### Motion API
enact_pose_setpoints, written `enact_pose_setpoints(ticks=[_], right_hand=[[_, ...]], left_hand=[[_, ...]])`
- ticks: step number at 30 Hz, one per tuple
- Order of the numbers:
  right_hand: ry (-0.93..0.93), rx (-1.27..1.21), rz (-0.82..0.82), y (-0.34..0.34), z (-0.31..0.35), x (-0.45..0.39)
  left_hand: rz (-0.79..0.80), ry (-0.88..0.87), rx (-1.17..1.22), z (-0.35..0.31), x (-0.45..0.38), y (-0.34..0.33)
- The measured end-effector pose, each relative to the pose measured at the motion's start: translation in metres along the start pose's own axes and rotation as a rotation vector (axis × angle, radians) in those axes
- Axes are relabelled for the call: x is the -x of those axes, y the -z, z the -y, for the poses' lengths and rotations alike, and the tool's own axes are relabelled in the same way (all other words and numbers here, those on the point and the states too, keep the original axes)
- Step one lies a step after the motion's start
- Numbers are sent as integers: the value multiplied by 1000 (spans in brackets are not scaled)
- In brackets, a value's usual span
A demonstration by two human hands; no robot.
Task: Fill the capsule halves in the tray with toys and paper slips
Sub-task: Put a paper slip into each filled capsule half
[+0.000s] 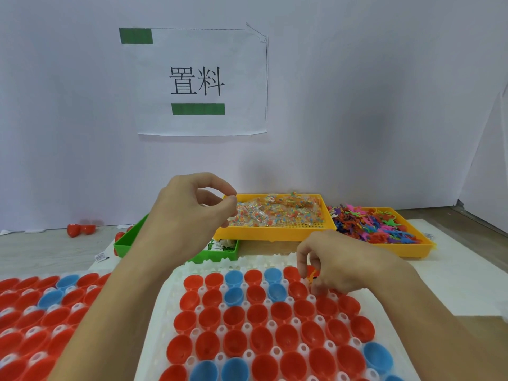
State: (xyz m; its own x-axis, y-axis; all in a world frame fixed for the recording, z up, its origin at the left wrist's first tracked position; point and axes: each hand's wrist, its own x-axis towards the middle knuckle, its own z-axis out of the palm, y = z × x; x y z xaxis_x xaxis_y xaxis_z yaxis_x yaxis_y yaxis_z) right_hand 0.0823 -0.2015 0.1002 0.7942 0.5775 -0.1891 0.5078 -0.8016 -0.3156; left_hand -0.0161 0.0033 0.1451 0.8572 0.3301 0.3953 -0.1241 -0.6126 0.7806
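A white tray [165,306] in front of me holds rows of red capsule halves [261,339] and a few blue capsule halves [233,295], open side up. My left hand [189,215] is raised at the near-left corner of a yellow tray [275,232] of clear bead packets [277,213]. Its thumb and forefinger pinch what looks like one packet. My right hand [341,262] hangs over the tray's far-right halves, fingers pointing down and curled round a small orange toy [312,276].
A second yellow tray [412,250] at the right holds a heap of coloured toys [379,224]. A green tray [126,243] with paper slips [220,244] lies behind my left arm. Another capsule tray [41,312] fills the left. Loose red halves [79,229] lie by the wall.
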Motion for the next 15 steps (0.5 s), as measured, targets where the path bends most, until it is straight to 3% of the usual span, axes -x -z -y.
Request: enact_pose_setpoints(ticks=[15], right_hand=[[-17, -13, 14, 11, -6, 4]], left_hand=[[-27, 9, -47, 0, -1, 0]])
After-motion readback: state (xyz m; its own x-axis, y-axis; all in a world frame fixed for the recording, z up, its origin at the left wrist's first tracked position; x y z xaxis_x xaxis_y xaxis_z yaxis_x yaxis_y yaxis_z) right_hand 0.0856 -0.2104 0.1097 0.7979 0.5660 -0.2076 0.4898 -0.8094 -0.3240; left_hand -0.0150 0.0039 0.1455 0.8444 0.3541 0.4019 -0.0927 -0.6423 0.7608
